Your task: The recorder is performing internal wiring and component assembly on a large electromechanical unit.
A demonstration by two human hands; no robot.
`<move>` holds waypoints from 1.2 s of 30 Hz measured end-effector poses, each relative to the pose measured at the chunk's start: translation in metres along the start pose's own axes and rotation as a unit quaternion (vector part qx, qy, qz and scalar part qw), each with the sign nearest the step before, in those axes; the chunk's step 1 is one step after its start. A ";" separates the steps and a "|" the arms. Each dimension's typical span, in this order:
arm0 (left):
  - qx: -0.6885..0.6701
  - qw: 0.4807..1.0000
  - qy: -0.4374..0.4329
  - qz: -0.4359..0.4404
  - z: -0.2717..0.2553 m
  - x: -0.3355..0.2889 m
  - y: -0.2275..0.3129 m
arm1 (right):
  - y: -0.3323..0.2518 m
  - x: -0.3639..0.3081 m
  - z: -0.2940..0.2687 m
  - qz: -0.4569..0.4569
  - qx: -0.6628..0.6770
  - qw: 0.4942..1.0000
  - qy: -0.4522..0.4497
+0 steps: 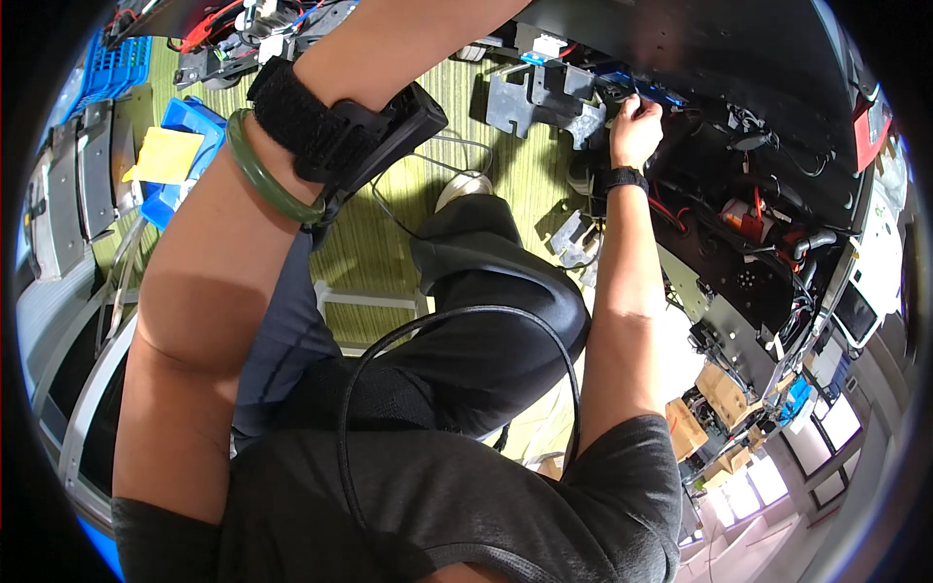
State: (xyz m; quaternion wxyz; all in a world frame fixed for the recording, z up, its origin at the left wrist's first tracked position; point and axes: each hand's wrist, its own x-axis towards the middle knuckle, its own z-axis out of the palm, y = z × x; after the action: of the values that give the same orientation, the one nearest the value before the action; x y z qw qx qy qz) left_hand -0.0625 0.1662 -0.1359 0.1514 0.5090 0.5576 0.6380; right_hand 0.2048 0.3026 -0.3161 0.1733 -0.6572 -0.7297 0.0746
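My right hand point(637, 133) reaches to the underside of a large black panel point(777, 58) at the upper right. Its fingers are pinched together beside a blue part point(665, 94); whatever is between them is too small to make out. A dark band circles that wrist. Left of the hand, a grey metal bracket point(544, 105) with notched edges stands out from the equipment. My left arm point(413, 44) rises across the upper left and leaves through the top edge, so the left hand is hidden. It wears a green bangle point(264, 177) and a strapped black device point(394, 131).
Cables and red parts point(748, 225) fill the open black equipment on the right. A phone point(855, 313) lies on its white edge. At left are a blue bin point(194, 121) with a yellow sheet point(165, 155) and a blue crate point(121, 68). A black cable point(466, 309) loops before my body.
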 end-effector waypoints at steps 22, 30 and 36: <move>0.014 0.995 0.093 0.025 -0.030 0.009 -0.021 | -0.022 -0.051 -0.017 -0.030 0.141 0.988 -0.050; -0.002 0.979 0.123 -0.162 -0.029 0.014 -0.003 | -0.073 -0.068 -0.032 -0.074 0.202 0.970 -0.117; 0.004 0.974 0.112 -0.197 -0.046 0.016 0.009 | -0.087 -0.061 -0.026 -0.108 0.174 0.975 -0.084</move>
State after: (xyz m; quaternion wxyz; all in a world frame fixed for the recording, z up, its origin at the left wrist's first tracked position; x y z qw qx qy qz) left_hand -0.1035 0.1501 -0.1140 0.2083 0.3149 0.6626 0.6468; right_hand 0.1378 0.2283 -0.2720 0.2303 -0.5255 -0.7842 0.2363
